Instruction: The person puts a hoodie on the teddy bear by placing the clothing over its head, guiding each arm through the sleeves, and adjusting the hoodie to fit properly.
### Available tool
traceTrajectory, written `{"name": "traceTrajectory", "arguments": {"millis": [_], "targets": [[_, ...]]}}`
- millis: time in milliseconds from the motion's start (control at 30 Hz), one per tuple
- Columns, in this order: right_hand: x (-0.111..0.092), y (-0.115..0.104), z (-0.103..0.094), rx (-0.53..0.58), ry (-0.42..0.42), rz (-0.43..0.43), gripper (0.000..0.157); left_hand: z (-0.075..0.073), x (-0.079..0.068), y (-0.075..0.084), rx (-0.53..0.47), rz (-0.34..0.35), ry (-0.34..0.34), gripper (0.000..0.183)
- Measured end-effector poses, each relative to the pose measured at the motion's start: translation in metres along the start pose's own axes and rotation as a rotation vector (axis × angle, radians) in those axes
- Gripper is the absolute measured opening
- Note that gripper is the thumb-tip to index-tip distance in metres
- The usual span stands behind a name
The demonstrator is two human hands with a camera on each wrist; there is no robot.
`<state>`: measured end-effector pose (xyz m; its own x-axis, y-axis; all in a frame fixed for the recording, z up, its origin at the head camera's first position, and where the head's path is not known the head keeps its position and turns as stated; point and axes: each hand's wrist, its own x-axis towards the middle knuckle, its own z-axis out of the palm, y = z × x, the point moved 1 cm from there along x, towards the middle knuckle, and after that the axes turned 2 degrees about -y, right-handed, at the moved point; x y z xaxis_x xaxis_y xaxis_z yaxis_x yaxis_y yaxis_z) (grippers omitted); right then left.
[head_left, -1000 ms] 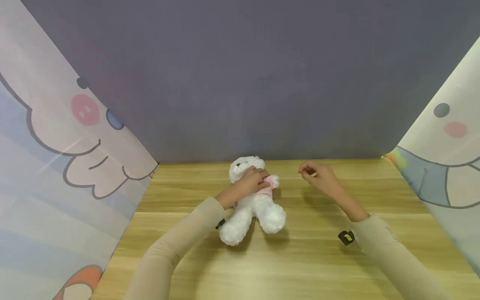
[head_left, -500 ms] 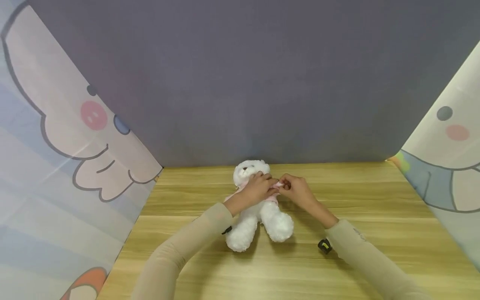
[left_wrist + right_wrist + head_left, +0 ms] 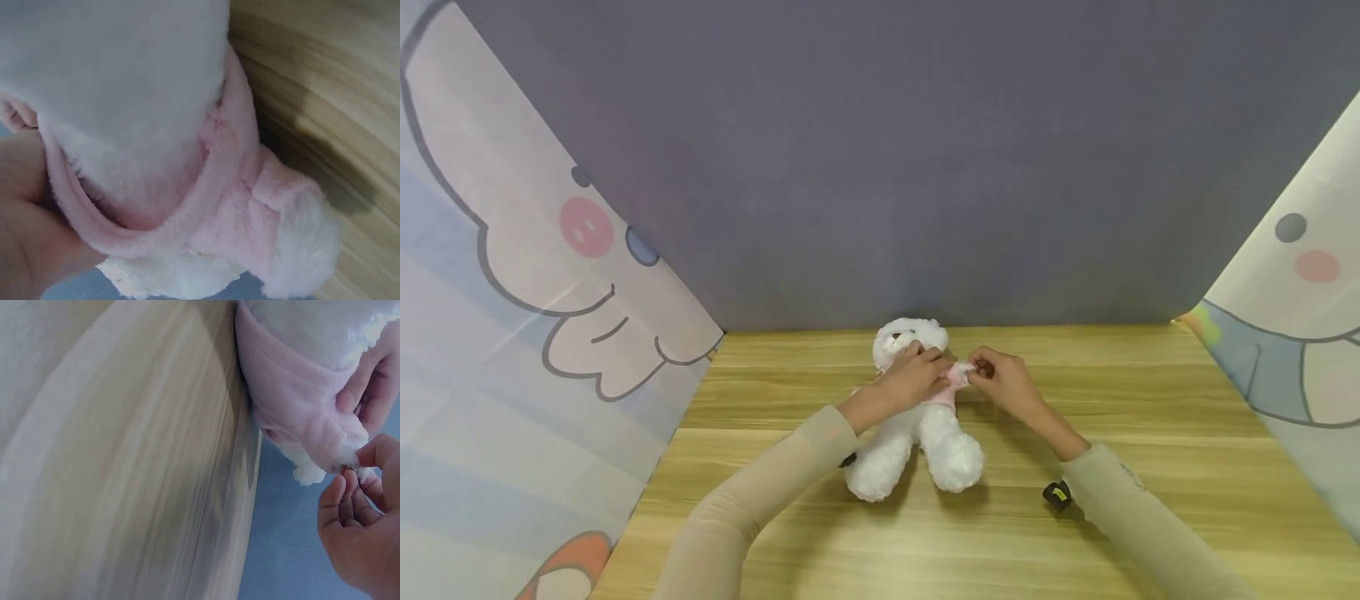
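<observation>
A white plush teddy bear [image 3: 880, 467] in a pink top [image 3: 942, 402] lies on its back, legs toward me. My left hand [image 3: 912, 375] lies across its chest, fingers curled at the sleeve. The left wrist view shows the hem of the pink top [image 3: 222, 181] beside this hand [image 3: 37, 225], and one white paw [image 3: 306, 244] out of its sleeve on the far side. My right hand [image 3: 1006, 383] pinches the tip of the other paw [image 3: 347, 456] between thumb and fingers, as the right wrist view shows. Part of the bear's face and chest is hidden under my left hand.
The wood-grain table [image 3: 760, 383] meets a grey panel [image 3: 895, 167] at the back, close behind the bear's head. Printed cartoon sheets [image 3: 512, 350] stand at both sides. A small black device [image 3: 1057, 496] hangs by my right wrist.
My right hand has come in from the right and taken hold of the bear's paw, then drawn it slightly to the right. My left hand stays on the bear's chest.
</observation>
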<state>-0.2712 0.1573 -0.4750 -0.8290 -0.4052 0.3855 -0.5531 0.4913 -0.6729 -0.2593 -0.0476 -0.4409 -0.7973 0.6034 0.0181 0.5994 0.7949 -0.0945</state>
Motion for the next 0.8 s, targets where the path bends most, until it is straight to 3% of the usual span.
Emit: {"name": "traceTrajectory", "arguments": {"millis": [133,267,400,600,800], "targets": [[0.0,0.0,0.002,0.041,-0.039,0.024,0.015,-0.002,-0.002,0.002,-0.099,-0.019,-0.057,0.051],[0.003,-0.001,0.006,0.03,-0.032,0.012,0.026,-0.003,0.0,0.002,-0.16,-0.07,-0.072,0.054],[0.005,-0.002,0.009,-0.011,-0.008,-0.001,0.021,-0.001,-0.001,0.002,-0.176,-0.082,-0.074,0.052],[0.005,0.0,0.01,-0.056,-0.006,-0.006,0.009,0.009,-0.008,-0.002,-0.161,-0.015,-0.001,0.049],[0.004,0.004,0.009,-0.04,-0.026,0.009,0.011,0.005,-0.029,-0.005,-0.306,0.021,0.055,0.044]]}}
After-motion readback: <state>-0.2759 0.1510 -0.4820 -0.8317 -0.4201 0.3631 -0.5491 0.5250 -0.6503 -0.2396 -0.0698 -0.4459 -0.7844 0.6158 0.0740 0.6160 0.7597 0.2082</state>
